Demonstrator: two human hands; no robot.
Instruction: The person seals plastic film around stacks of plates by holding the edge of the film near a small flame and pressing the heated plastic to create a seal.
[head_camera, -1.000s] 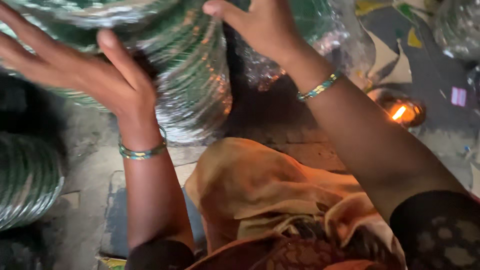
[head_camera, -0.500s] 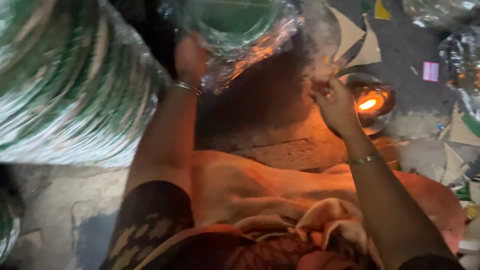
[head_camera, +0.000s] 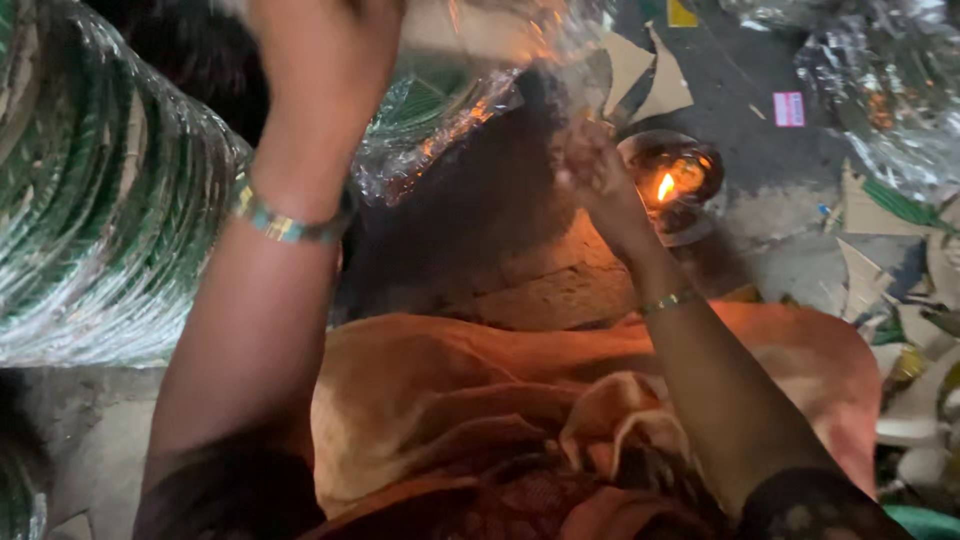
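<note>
The left hand (head_camera: 325, 60) grips the clear-wrapped bangle pack (head_camera: 450, 90) raised above the oil lamp (head_camera: 672, 180); the right hand (head_camera: 592, 165) pinches its wrap edge near the flame. Sealing appears underway; steadiness matters next.

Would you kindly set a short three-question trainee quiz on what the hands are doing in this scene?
1. True or false: the small oil lamp is lit.
2. Which hand holds up the clear plastic-wrapped bundle of green bangles: A left, B right?
3. Fill in: the right hand is raised just left of the ____.

Key: 1 true; 2 A; 3 lamp.
</note>
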